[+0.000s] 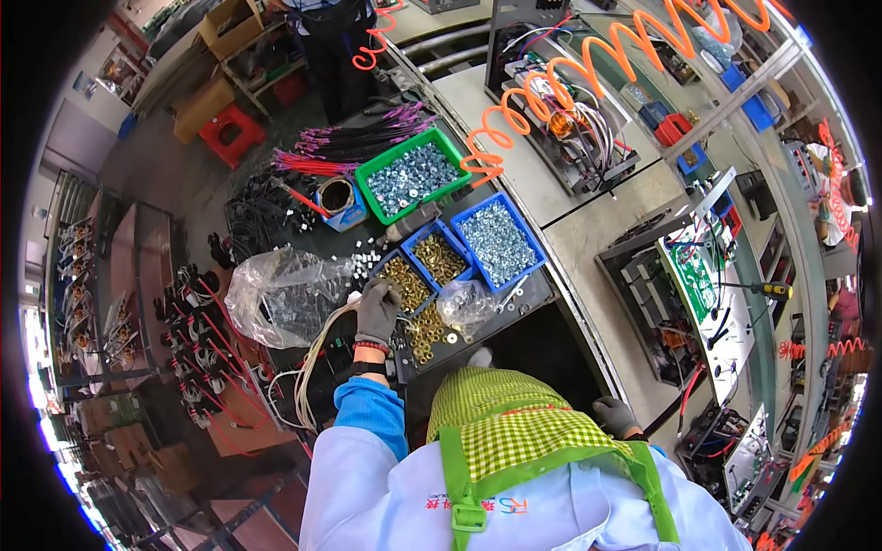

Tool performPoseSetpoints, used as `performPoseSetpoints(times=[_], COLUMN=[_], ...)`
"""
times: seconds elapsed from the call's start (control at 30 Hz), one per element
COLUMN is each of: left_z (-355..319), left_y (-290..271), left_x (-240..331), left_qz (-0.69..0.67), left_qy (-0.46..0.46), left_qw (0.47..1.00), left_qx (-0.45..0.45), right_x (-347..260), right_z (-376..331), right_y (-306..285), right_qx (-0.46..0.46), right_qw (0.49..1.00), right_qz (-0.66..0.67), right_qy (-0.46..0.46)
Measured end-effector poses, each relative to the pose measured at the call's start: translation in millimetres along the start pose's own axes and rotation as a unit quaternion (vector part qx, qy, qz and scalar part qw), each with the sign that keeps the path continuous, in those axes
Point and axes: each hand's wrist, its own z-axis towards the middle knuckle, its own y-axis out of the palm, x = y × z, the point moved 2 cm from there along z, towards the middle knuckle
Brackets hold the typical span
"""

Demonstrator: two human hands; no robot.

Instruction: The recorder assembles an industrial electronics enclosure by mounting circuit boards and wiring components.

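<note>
My left hand (377,314), in a grey glove, is over the dark work surface beside a blue bin of brass-coloured fasteners (401,278). Its fingers are curled together, and whatever they may hold is hidden. A bundle of pale cables (312,372) runs up to the hand's left side. Loose brass-coloured nuts (427,331) lie to its right, near a crumpled clear bag (467,303). My right hand (614,416), also gloved, is low by the pale bench's edge, away from the bins. Its fingers are too hard to make out.
A green bin (365,186) and a blue bin (542,259) hold silvery fasteners. Left of them are a large clear plastic bag (280,298) and black cables (266,207). Orange coiled hoses (528,101) hang over the bench. Open electronic units (694,285) stand at right.
</note>
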Motion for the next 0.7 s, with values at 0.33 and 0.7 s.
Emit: performPoseSetpoints(times=[0.33, 0.7], left_z=[12.9, 45.2], left_y=[1.6, 18.1], left_x=[2.3, -46.6], left_qz=[0.193, 0.979], left_qy=[-0.003, 0.122], left_qw=[0.979, 0.056], left_qx=[0.070, -0.152], right_x=[-8.4, 31.6], right_z=[0.0, -33.3], right_y=[5.1, 32.1], right_qx=[0.017, 0.059], right_qw=[0.999, 0.981], right_qz=[0.028, 0.172], right_qy=[-0.015, 0.065])
